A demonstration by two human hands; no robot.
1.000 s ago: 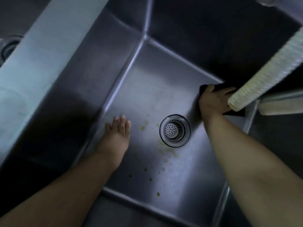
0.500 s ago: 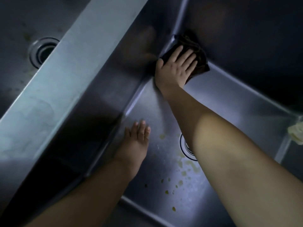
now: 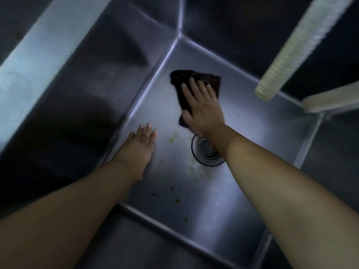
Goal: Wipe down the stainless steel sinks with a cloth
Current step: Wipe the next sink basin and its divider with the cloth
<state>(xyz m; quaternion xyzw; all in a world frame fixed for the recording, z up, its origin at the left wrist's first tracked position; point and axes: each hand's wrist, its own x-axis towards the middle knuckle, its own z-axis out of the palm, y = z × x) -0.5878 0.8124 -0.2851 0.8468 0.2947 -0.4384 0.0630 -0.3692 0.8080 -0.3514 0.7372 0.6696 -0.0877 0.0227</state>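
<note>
Both arms reach down & forward. Right hand (image 3: pixel 202 105) lies flat, fingers spread & straight, palm down. Left hand (image 3: pixel 138 146) flat too, fingers together, holds nothing.

You look down in dim, bluish light; a pale ribbed corrugated hose (image 3: pixel 303 47) hangs upper right, above a cream flat bar (image 3: pixel 330 100).

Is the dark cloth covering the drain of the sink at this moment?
No, the cloth lies under the right hand on the sink floor beyond the drain, whose strainer is uncovered.
</note>
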